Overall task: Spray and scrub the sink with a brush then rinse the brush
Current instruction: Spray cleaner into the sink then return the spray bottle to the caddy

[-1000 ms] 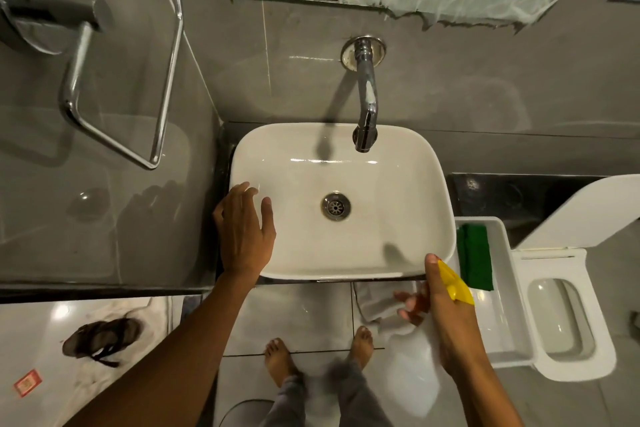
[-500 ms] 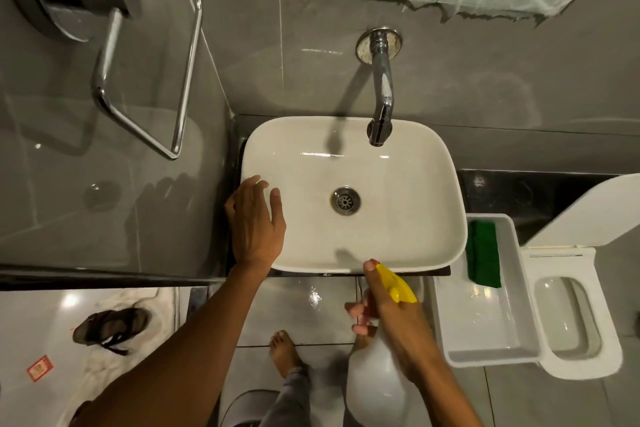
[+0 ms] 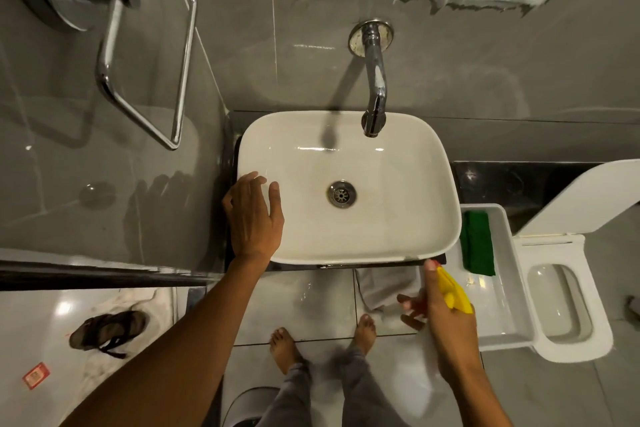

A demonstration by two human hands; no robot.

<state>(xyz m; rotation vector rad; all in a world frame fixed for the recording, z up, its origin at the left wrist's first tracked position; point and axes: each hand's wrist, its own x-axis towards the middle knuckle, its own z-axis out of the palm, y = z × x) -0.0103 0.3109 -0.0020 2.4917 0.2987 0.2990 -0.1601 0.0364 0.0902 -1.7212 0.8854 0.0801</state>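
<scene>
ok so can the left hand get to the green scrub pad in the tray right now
Probably not easily. The left hand rests on the sink's left rim; the green scrub pad lies in the white tray beyond the opposite side, nearer the right hand.

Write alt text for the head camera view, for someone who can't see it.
Seen from above, a person stands barefoot at a white sink, left hand resting on its left rim, right hand holding a yellow-topped spray bottle near the front right corner. A chrome tap overhangs the basin; a green scrubbing pad lies in a white tray beside a toilet.
</scene>
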